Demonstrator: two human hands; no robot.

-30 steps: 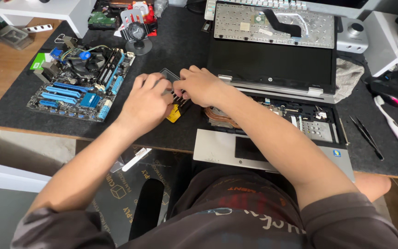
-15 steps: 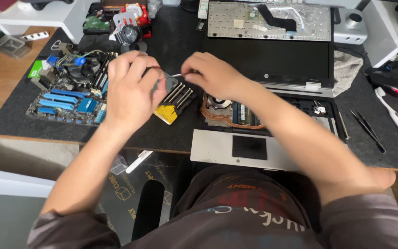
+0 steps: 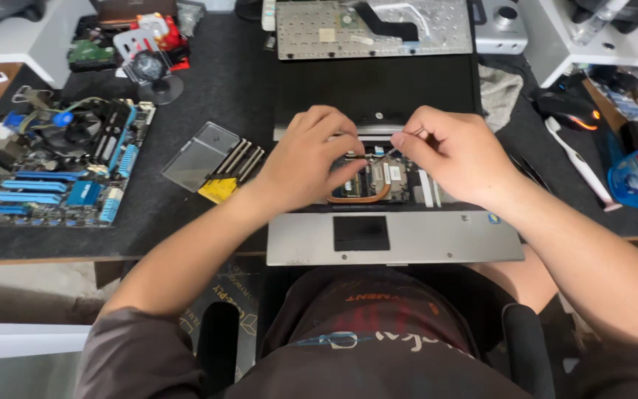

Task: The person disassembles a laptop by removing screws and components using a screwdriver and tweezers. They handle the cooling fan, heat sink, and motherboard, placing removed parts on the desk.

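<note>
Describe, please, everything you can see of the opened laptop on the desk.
The opened laptop lies flat on the dark mat, its silver palm rest and dark touchpad nearest the person. The keyboard is removed, so the innards show: a copper heat pipe, circuit boards and a metal plate. The dark screen lies back behind it. The left hand rests its fingers on the exposed innards; the right hand pinches a thin tool whose tip points down into them.

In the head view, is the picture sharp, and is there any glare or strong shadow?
Head view: light is soft and even, with no hard shadows; both hands, left and right, look sharp; the clear lid of the screwdriver set shows a pale sheen; the table edge bows slightly, a wide-lens distortion.
</note>
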